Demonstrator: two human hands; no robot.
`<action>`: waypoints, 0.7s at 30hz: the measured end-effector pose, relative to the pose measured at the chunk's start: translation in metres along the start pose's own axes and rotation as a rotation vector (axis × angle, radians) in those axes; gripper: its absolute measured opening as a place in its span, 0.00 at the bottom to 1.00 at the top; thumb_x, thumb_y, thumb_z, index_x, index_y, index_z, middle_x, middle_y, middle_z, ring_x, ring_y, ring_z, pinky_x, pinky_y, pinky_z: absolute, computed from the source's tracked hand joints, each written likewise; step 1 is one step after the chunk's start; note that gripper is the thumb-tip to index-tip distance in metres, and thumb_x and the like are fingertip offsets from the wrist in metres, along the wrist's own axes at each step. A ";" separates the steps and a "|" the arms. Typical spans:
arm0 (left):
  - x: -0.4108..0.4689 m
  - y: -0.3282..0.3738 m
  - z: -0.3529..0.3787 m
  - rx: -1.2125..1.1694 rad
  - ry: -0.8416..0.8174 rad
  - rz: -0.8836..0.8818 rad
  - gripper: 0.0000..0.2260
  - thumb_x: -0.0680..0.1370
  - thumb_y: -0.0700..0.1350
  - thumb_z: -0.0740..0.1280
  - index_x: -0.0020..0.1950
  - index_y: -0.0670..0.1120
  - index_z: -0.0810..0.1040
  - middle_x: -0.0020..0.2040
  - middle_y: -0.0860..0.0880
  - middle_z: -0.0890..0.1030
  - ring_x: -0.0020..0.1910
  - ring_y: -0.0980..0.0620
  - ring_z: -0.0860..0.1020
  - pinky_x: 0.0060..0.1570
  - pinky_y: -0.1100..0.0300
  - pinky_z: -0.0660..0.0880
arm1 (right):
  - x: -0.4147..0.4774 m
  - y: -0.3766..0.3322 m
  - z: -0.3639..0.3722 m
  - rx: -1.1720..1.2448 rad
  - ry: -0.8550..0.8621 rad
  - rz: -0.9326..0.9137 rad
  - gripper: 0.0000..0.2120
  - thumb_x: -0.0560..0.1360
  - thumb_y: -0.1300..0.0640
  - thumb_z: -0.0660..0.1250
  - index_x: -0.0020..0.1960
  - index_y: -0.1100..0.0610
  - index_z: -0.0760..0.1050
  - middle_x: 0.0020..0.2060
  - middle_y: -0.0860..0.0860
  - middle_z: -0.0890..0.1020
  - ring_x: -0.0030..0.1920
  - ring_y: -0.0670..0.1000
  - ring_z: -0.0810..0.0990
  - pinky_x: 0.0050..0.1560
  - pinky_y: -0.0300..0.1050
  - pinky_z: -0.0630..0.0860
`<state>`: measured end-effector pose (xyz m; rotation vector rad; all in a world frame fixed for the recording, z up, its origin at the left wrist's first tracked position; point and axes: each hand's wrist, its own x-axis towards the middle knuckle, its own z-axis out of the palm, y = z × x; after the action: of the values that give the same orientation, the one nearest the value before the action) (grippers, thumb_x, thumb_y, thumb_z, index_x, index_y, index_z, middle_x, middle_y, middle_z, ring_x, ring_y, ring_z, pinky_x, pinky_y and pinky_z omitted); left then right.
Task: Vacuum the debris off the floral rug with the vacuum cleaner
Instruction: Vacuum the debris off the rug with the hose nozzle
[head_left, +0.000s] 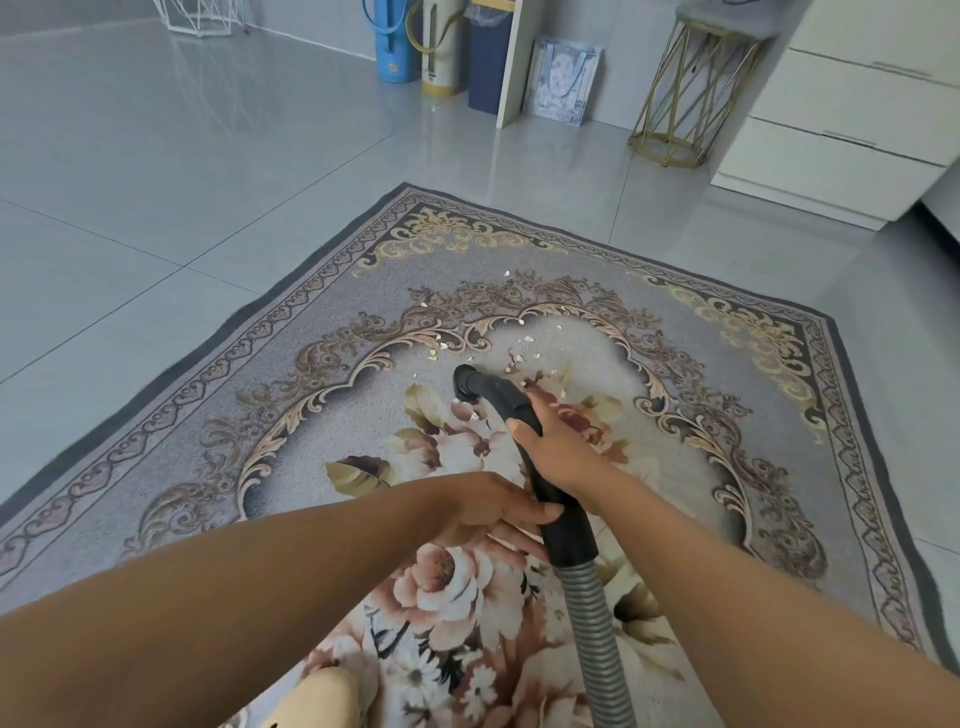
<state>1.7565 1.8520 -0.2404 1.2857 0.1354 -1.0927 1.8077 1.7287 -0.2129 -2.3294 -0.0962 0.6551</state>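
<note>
The floral rug (332, 415) lies on the grey tiled floor, grey with gold scrollwork and pink flowers in its middle. Small pale bits of debris (527, 340) are scattered over its far middle part. The black vacuum nozzle (467, 383) points down at the rug just short of those bits. My right hand (553, 441) grips the black curved handle behind the nozzle. My left hand (493, 512) holds the lower handle where the black cuff (569, 540) joins the grey ribbed hose (597, 639).
White drawers (841, 119) stand at the back right, with a gold wire stand (685, 88) beside them. Blue, yellow and dark containers (441, 47) and a gift bag (563, 78) line the far wall. A white wire stand (200, 15) is at the back left. A beige slipper (311, 696) shows at the bottom.
</note>
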 end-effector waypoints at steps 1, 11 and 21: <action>-0.001 0.001 -0.003 0.005 0.012 0.012 0.11 0.78 0.46 0.68 0.58 0.43 0.79 0.57 0.46 0.83 0.57 0.47 0.81 0.64 0.49 0.74 | 0.001 -0.005 0.001 0.002 0.011 -0.008 0.28 0.82 0.44 0.54 0.79 0.46 0.50 0.71 0.53 0.70 0.65 0.57 0.72 0.62 0.50 0.69; -0.010 0.007 -0.015 0.051 -0.066 -0.019 0.17 0.75 0.50 0.69 0.60 0.42 0.80 0.58 0.45 0.82 0.60 0.48 0.80 0.65 0.52 0.72 | 0.000 -0.016 0.007 -0.055 0.059 -0.047 0.25 0.81 0.46 0.55 0.77 0.48 0.57 0.58 0.58 0.79 0.54 0.59 0.79 0.55 0.51 0.74; -0.002 0.017 -0.015 0.045 0.024 0.003 0.14 0.77 0.49 0.68 0.58 0.42 0.80 0.56 0.44 0.83 0.57 0.47 0.81 0.63 0.53 0.73 | 0.002 -0.014 0.002 -0.002 0.196 -0.066 0.27 0.80 0.40 0.55 0.76 0.47 0.61 0.61 0.55 0.78 0.61 0.57 0.76 0.63 0.55 0.72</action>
<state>1.7740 1.8636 -0.2325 1.3394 0.1273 -1.0841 1.8100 1.7408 -0.2062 -2.3683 -0.0832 0.3921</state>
